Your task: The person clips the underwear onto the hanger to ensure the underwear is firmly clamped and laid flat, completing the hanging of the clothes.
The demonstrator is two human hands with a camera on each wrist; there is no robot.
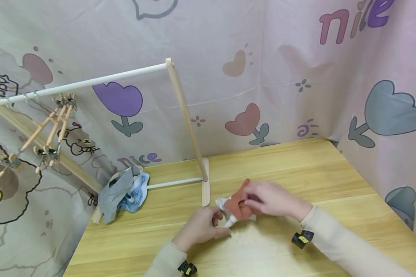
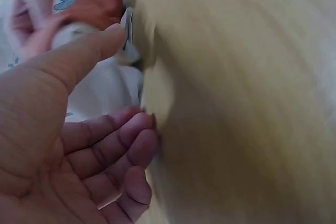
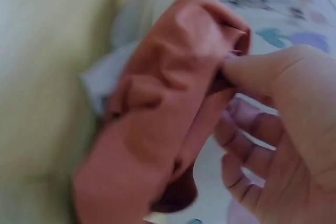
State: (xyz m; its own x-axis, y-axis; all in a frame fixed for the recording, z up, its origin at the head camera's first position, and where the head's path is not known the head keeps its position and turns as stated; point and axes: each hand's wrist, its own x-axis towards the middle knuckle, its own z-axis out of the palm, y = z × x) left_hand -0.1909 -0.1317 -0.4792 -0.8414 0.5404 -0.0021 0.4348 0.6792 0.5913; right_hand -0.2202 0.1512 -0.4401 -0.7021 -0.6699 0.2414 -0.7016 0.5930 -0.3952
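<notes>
A small rust-red and white cloth garment lies crumpled on the wooden table, in front of the rack's near foot. My right hand pinches the rust-red fabric between thumb and fingers, close over the table. Beside the garment's white part is my left hand. Its thumb overlaps the white cloth in the left wrist view, while its other fingers are loosely bent and spread apart from the thumb.
Behind my left hand stands a wooden rack with a white rail. Several wooden clip hangers hang at its left end. Grey and blue cloths are heaped by the rack's left foot. A printed curtain hangs behind the table.
</notes>
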